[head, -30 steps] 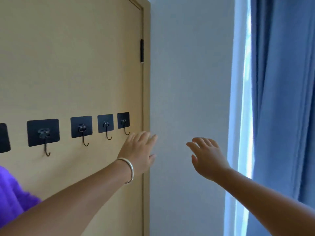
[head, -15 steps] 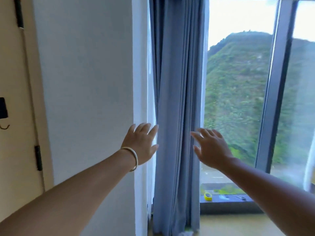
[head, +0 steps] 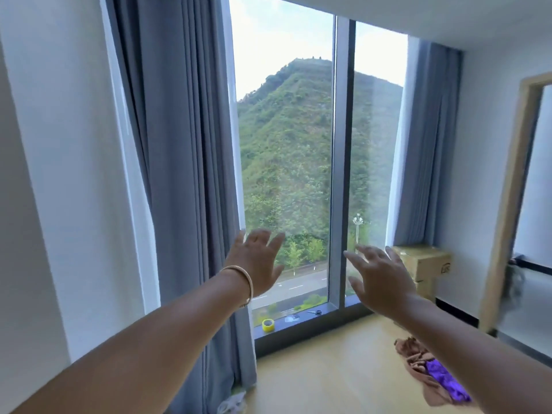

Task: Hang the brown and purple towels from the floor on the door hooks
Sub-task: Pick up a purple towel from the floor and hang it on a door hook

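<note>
We hold both arms out toward the window, left hand (head: pixel 257 261) and right hand (head: pixel 379 279) empty, fingers spread. The brown towel (head: pixel 418 366) and purple towel (head: pixel 445 379) lie heaped together on the floor at four o'clock; we should turn right, crouch, and separate them before lifting

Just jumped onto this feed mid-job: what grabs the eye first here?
The tall window with its green hillside fills the middle, flanked by grey-blue curtains. In front of it the left hand and right hand reach out open and hold nothing. At lower right, the brown towel and purple towel lie crumpled together on the wooden floor.
</note>
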`<state>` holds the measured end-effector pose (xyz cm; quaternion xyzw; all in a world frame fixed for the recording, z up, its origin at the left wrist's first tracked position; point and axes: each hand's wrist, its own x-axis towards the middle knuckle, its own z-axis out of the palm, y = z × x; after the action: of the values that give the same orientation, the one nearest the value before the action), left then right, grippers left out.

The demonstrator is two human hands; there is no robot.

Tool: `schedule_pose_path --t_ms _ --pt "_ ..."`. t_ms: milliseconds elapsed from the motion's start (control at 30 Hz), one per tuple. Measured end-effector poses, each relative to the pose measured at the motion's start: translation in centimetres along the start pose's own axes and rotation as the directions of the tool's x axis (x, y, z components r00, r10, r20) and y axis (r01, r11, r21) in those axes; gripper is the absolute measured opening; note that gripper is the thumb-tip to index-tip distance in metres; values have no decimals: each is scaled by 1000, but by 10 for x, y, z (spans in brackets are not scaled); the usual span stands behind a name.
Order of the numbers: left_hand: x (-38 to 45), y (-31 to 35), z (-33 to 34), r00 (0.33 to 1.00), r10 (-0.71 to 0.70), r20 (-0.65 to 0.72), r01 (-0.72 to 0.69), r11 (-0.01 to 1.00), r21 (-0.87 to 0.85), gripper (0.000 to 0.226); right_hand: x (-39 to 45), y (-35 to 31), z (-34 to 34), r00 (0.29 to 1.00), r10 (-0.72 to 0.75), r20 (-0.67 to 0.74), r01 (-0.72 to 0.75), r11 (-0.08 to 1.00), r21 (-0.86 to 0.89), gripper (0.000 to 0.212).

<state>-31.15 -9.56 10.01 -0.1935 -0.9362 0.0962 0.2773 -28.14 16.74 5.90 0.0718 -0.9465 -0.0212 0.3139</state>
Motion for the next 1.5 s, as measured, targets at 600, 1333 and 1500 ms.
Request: schedule_pose_path --t_ms 600,1333,1500 --pt "127 365 4 911 383 -154 -411 876 -252 71 -175 308 -42 888 457 50 -437 873 -217 53" --pt "146 621 88 761 638 -115 -534 515 -671 71 -305 394 -2 433 901 -14 -895 428 -125 49" --pt "193 633 117 744 662 -87 -513 483 -710 71 -278 421 36 416 908 42 -898 418 -135 47"
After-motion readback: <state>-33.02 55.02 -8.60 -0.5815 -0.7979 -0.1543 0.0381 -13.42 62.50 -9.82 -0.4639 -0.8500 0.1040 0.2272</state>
